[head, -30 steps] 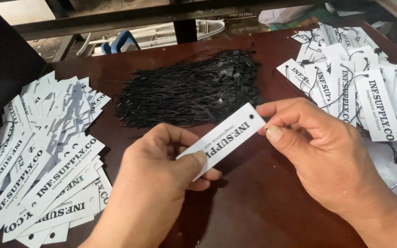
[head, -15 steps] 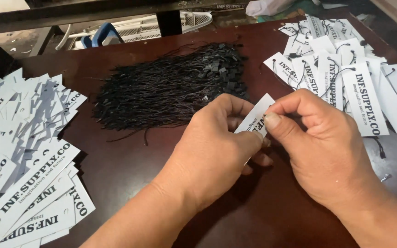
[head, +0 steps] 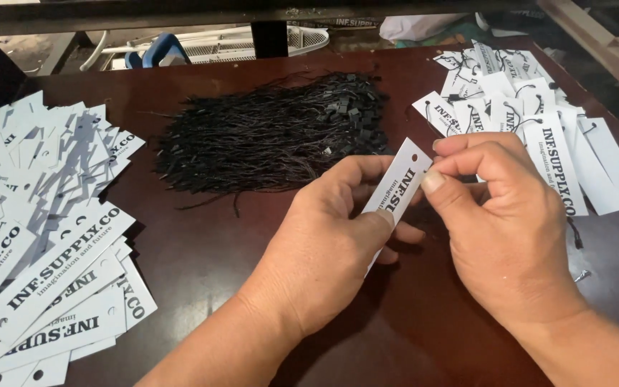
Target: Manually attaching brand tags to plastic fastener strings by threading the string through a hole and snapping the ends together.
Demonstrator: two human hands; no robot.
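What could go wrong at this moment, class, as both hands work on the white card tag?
The white tag is pinched only between the left hand and right hand; it may bend or crease. It is held just in front of the black string pile, so loose strands could snag. A dropped tag could get mixed into the strung tags nearby.

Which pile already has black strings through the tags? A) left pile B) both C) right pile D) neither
C: the tags in the right pile carry black string loops, while the left pile shows bare punched holes; the loose strings lie heaped between them.
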